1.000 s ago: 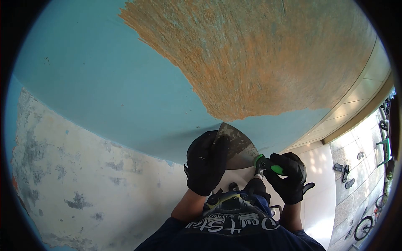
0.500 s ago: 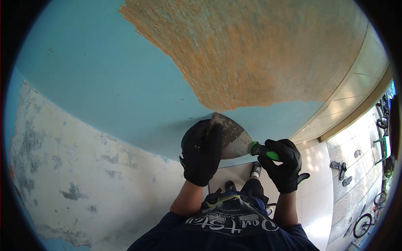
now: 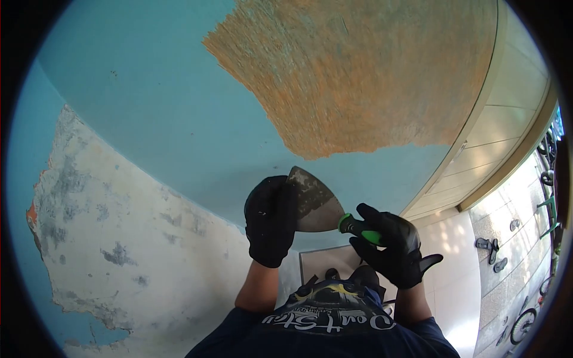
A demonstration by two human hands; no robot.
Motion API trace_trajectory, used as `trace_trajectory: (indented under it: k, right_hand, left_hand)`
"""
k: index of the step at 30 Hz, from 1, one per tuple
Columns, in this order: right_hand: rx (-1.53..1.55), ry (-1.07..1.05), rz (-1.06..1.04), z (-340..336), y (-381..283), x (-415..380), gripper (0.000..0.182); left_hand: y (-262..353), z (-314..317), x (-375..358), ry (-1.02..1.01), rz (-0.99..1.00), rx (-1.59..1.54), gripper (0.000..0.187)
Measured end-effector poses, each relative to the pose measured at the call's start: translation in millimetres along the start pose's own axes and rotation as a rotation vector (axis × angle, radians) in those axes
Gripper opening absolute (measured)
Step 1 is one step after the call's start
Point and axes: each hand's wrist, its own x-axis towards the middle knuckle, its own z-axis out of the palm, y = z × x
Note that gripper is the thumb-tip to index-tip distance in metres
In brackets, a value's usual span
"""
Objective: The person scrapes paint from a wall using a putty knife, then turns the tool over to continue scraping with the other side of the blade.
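Against blue wall (image 3: 179,119) — wide scraper (image 3: 313,203) below orange scraped patch (image 3: 370,77). Gloved right hand (image 3: 391,247) clenched on green handle; gloved left hand (image 3: 270,221) flat, fingers extended, pressing blade.

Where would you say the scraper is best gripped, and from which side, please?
Probably by its green handle, coming from the right, since the handle sticks out that way from the scraper. The right hand already wraps it there. The wide, flat blade is best only pressed flat from the left, as the left hand does.
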Motion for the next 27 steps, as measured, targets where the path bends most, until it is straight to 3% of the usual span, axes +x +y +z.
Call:
trace_trajectory:
  k: [6,9,22,24,27]
  right_hand:
    - [-0.042,-0.058,-0.053,2,9,11,0.045]
    - [-0.037,-0.061,-0.011,4,14,6,0.046]
    - [-0.031,-0.064,0.071,11,22,7,0.044]
    - [-0.023,-0.047,0.082,14,22,7,0.043]
    - [-0.020,0.004,0.056,23,32,3,0.045]
  left_hand:
    - [-10,8,3,-0.003,-0.203,-0.215,0.010]
    - [-21,14,5,-0.020,-0.114,-0.098,0.011]
    - [-21,17,10,-0.045,-0.156,-0.113,0.011]
    - [-15,14,15,-0.093,-0.059,0.051,0.009]
    - [-15,16,12,-0.051,-0.159,0.001,0.008]
